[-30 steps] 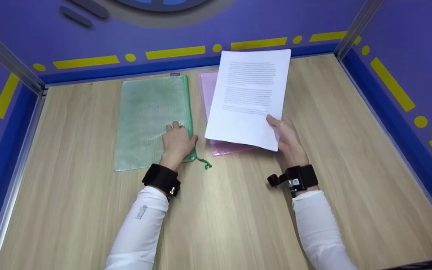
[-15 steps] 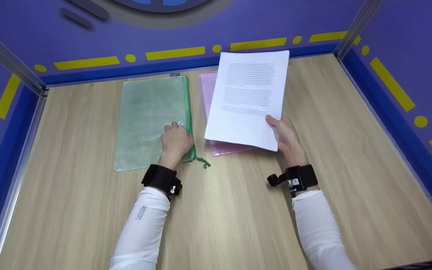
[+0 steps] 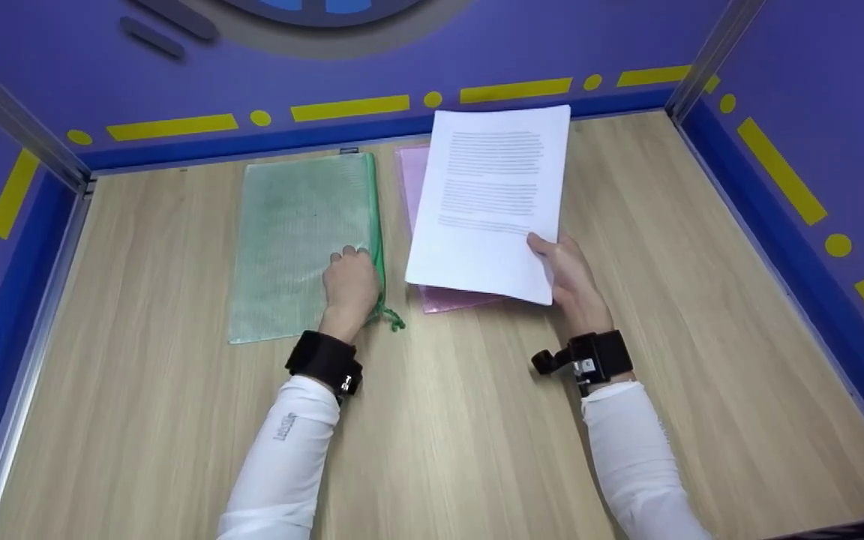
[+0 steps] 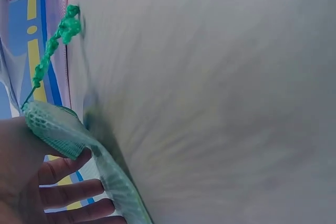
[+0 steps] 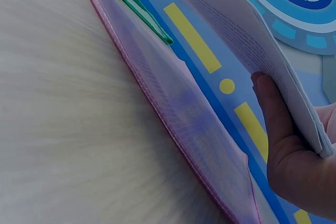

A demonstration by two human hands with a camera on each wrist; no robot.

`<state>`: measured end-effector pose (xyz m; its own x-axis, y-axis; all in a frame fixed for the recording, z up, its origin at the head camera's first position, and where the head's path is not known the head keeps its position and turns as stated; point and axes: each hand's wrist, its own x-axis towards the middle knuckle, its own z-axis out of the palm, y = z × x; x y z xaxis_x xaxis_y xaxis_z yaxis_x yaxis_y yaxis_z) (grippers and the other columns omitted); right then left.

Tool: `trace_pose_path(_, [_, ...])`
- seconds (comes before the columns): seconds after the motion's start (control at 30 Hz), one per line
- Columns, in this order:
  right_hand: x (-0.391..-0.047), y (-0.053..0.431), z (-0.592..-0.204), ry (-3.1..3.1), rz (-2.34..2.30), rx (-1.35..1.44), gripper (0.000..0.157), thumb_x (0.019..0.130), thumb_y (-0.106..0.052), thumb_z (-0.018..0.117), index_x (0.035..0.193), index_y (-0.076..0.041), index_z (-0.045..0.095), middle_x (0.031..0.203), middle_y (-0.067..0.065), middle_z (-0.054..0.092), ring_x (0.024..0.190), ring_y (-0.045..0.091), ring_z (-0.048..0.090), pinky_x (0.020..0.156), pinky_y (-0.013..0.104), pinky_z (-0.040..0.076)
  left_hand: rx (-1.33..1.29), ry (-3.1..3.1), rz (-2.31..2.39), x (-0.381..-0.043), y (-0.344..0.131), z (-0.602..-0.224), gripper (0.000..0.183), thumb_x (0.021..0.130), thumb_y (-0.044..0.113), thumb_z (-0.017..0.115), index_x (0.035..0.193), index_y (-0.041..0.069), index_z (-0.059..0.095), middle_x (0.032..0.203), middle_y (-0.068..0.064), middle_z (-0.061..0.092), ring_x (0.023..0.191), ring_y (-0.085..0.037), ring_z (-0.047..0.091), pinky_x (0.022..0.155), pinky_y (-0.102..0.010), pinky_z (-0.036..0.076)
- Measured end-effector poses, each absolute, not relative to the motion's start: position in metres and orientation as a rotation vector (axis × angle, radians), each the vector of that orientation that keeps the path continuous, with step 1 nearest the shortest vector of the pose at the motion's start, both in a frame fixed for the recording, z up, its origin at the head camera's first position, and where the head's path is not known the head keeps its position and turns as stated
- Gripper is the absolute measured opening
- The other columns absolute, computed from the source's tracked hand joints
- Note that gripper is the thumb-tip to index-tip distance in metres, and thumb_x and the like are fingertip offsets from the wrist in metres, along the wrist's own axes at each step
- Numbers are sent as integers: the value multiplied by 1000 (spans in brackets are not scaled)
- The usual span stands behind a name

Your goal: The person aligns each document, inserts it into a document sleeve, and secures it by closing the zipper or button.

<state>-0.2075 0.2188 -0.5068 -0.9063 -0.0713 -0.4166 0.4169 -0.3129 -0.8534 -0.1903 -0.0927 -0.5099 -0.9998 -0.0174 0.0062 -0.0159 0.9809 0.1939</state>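
A green mesh zip pouch (image 3: 297, 217) lies flat left of the middle of the table. My left hand (image 3: 352, 283) pinches its lower right edge between thumb and fingers; the left wrist view shows that corner of the pouch (image 4: 52, 127) bent up off the table. A knotted green pull cord (image 4: 52, 45) dangles from the corner. In my right hand (image 3: 573, 276) is a stack of printed white paper (image 3: 486, 247), gripped by its lower right edge, thumb on top, tilted above the table. Beneath the paper, mostly hidden, lies a pink zip pouch (image 3: 411, 166).
The wooden table (image 3: 447, 427) is bounded by blue-purple panels (image 3: 372, 67) with yellow markings at the back and sides. A small dark tab (image 3: 349, 151) shows at the green pouch's top edge. Black camera straps (image 3: 323, 358) circle both wrists.
My left thumb has closed in on the green pouch's edge, lifting its corner and drawing the cord left. My right hand and the paper have shifted slightly left and down.
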Motion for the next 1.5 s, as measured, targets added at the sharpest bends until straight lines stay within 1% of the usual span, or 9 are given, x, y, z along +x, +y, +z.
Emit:
trace_pose_path(0.13, [-207, 219, -507, 1613, -2287, 436, 42, 103, -19, 50, 143, -9, 48, 114, 4, 71, 102, 16, 70, 79, 30, 58, 1, -3075, -289, -189, -93, -511, 24, 99, 10, 52, 92, -6, 69, 93, -20, 70, 87, -36, 68, 71, -45, 60])
trace_pose_path(0.3, [-206, 218, -506, 1596, -2285, 435, 43, 103, -19, 50, 145, -11, 47, 118, 5, 69, 105, 17, 69, 81, 31, 58, -52, -2973, -388, -185, -97, -511, 25, 98, 4, 52, 81, -6, 67, 77, -23, 70, 73, -36, 71, 62, -44, 60])
trace_pose_path(0.4, [-207, 218, -505, 1586, -2274, 418, 43, 103, -20, 49, 145, -11, 47, 118, 5, 69, 105, 18, 69, 81, 31, 58, -56, -2931, -466, -183, -101, -511, 24, 97, 3, 51, 78, -5, 65, 71, -23, 69, 67, -35, 71, 57, -45, 59])
trace_pose_path(0.63, [-212, 219, -501, 1672, -2192, 376, 34, 102, -23, 53, 132, -6, 53, 102, 3, 71, 93, 14, 69, 75, 27, 58, 11, -2915, -601, -181, -110, -508, 24, 99, 10, 52, 85, -5, 64, 70, -20, 69, 61, -30, 68, 54, -43, 56])
trace_pose_path(0.7, [-213, 219, -498, 1656, -2203, 357, 34, 102, -22, 52, 133, -7, 53, 104, 3, 71, 94, 15, 69, 75, 28, 58, 18, -2907, -611, -181, -112, -508, 24, 99, 11, 52, 86, -5, 64, 70, -19, 69, 61, -30, 68, 54, -43, 56])
trace_pose_path(0.87, [-213, 221, -495, 1638, -2207, 284, 41, 104, -18, 47, 143, -6, 48, 111, 4, 72, 99, 16, 71, 76, 29, 59, 27, -2895, -628, -179, -115, -509, 24, 99, 12, 53, 88, -6, 64, 70, -18, 69, 62, -31, 69, 55, -45, 56])
trace_pose_path(1.13, [-207, 219, -499, 1713, -2072, 261, 45, 105, -17, 42, 148, -4, 39, 117, 4, 68, 103, 15, 68, 81, 27, 56, 37, -2904, -676, -173, -119, -506, 24, 100, 15, 54, 92, -5, 65, 72, -16, 70, 61, -27, 68, 55, -43, 55])
trace_pose_path(1.27, [-206, 218, -498, 1761, -1993, 268, 46, 104, -16, 43, 148, -4, 38, 114, 2, 67, 100, 13, 67, 80, 26, 55, 48, -2920, -691, -173, -120, -505, 24, 100, 17, 54, 95, -4, 66, 73, -15, 70, 61, -26, 67, 56, -42, 55])
trace_pose_path(1.5, [-209, 218, -497, 1737, -1917, 251, 43, 103, -14, 46, 144, -1, 40, 105, 1, 71, 94, 13, 70, 76, 28, 59, 52, -2931, -683, -171, -120, -503, 25, 102, 19, 53, 100, -2, 66, 74, -12, 70, 59, -21, 62, 53, -36, 51])
